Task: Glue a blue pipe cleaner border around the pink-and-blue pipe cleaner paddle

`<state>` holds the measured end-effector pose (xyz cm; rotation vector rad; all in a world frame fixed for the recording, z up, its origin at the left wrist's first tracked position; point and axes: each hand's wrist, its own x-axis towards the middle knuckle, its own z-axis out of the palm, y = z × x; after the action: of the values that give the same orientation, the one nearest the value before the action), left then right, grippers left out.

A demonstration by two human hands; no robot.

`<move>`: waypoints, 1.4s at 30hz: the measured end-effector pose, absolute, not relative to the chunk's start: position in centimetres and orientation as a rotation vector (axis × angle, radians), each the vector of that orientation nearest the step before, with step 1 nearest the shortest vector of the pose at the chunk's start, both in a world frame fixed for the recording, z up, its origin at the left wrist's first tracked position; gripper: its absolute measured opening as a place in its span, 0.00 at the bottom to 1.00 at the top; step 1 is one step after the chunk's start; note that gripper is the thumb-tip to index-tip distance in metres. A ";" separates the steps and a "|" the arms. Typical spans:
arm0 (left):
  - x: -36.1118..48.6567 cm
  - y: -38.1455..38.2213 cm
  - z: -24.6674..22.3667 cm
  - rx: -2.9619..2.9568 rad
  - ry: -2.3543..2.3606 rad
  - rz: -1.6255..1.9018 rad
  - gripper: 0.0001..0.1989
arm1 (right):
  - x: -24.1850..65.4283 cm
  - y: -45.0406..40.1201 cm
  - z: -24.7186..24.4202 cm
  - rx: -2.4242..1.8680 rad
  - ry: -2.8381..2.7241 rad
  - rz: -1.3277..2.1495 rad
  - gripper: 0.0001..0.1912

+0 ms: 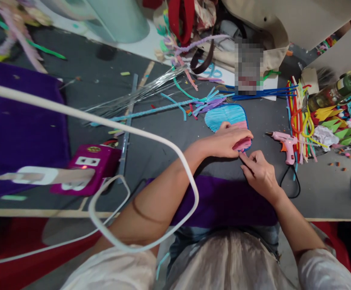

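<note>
Two bare hands are working close together over a blue-and-pink fuzzy piece, which is lying flat on the grey worktop in front of the person. The left hand is reaching across it, half curled, its fingers and thumb holding the pink end. The right hand is coming in at the lower edge, index finger pointing forward and thumb near it, almost closed; from where I'm standing, I cannot tell whether it is pinching a strand or only pressing. To my eye, the person is fixing the pink rows inside the dark blue border, and the next move is calling for a steady left hand while the right is tucking that end neatly in.

Just below, a purple cloth is lying along the near edge. To the right, a pink glue gun is resting beside a bundle of coloured pipe cleaners, with a green bottle standing beyond. Over on the left, a white cable is looping near a magenta power socket.
</note>
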<state>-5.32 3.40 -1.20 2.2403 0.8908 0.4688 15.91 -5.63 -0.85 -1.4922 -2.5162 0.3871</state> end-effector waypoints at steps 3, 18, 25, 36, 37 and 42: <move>-5.5 3.4 -1.1 2.254 0.878 0.456 0.24 | 15.9 -5.6 -0.8 -1.508 -2.559 0.366 0.24; -5.9 3.4 -0.5 2.281 0.843 0.330 0.34 | 16.8 -4.7 -2.5 -1.356 -2.442 0.466 0.23; -5.7 3.5 -0.4 2.306 0.863 0.304 0.33 | 16.4 -4.7 -2.0 -1.379 -2.464 0.482 0.24; -5.5 3.5 -0.6 2.294 0.871 0.276 0.33 | 16.7 -4.3 -2.3 -1.380 -2.334 0.610 0.24; -5.5 3.5 -0.5 2.296 0.867 0.269 0.33 | 16.7 -4.2 -2.3 -1.375 -2.315 0.632 0.24; -5.4 3.5 -0.4 2.310 0.872 0.243 0.35 | 16.8 -4.0 -2.0 -1.385 -2.270 0.701 0.21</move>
<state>-5.41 3.48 -0.41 2.3097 0.8717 0.2431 16.77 -3.96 -2.03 -1.3850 -2.2701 0.7009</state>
